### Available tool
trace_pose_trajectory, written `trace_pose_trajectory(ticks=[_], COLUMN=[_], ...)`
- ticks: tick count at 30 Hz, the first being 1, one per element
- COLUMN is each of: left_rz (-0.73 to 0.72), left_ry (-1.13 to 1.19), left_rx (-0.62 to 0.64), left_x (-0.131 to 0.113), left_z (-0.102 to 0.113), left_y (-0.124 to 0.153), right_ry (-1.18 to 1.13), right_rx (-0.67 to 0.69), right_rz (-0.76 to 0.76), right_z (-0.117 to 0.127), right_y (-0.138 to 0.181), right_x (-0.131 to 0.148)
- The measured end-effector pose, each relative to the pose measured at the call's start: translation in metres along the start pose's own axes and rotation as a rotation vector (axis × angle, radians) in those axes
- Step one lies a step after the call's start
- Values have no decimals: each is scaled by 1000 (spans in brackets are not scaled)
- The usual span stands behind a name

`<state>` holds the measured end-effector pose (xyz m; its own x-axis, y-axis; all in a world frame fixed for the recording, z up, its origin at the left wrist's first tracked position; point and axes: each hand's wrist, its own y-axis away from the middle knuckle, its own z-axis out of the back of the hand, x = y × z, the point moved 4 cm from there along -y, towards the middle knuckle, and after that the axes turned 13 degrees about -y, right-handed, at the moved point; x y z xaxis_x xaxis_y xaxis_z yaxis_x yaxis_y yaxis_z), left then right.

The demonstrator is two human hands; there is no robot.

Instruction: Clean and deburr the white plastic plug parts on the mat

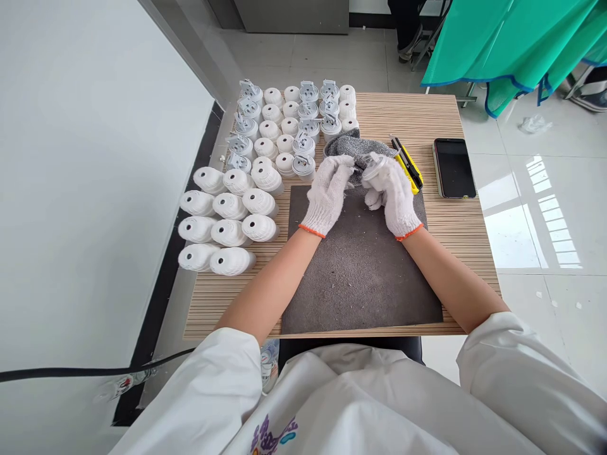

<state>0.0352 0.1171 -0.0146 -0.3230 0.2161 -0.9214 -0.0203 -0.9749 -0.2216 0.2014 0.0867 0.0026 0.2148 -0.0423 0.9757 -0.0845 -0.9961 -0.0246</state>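
Observation:
White knitted gloves with orange cuffs cover both hands, held close together over the far edge of a dark mat. My right hand is closed on a white round plastic part, its rim facing up. My left hand has its fingers pinched together beside a crumpled grey cloth; what they hold, if anything, is hidden. The cloth lies just behind and between the hands. Right of my right hand rests a yellow utility knife.
Several ribbed white plastic cylinders stand in rows on the left of the wooden table. Several white parts with sockets and raised flaps stand among them. A black phone lies at the right edge. A white wall borders the left side.

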Motion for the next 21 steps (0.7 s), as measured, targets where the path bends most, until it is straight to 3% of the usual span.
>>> trace_pose_trajectory(ticks=[7, 21], left_rz=[-124, -122], left_ry=[-21, -28], left_rx=[-29, 0], left_x=[4, -9], left_z=[2, 4], left_y=[-1, 3], right_ry=[-40, 45], right_rx=[3, -40], right_rz=[-91, -24], right_z=[-1, -2], right_y=[-3, -2], right_x=[-4, -2])
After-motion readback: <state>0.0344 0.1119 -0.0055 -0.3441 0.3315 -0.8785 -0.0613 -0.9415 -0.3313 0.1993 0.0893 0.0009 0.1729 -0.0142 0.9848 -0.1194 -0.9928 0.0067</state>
